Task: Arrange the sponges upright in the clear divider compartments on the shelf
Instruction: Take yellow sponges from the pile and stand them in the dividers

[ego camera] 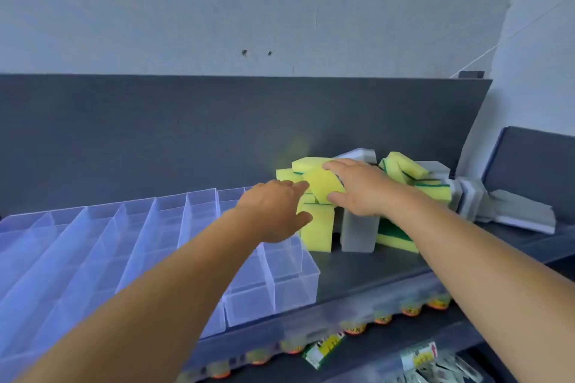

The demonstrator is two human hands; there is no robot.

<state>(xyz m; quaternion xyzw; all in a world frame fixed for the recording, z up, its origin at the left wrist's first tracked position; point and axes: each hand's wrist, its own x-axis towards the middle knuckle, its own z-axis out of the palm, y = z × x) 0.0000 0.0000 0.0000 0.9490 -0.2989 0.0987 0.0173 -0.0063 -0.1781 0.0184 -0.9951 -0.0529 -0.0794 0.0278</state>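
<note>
Both hands at the sponge pile, back of the shelf (357, 277).
Right hand (362, 188) clasped a yellow sponge (322, 183); left hand (273, 211), fingers relaxed, touched another sponge (317, 227) beside the clear divider (273, 292).

Bright yellow sponges (317, 228) with thin dark green scouring layers sit heaped beside pale grey-white sponges (357, 232). The divider tray (273, 289) is clear plastic with a faint blue-violet tint. The shelf (357, 277) and its back panel (155, 134) are dark slate grey. The wall (217, 9) above is pale blue-grey with two small dark marks. Below the shelf edge runs a row of orange-and-yellow round caps (410, 309), and packets (323, 348) printed in green, yellow and white.
</note>
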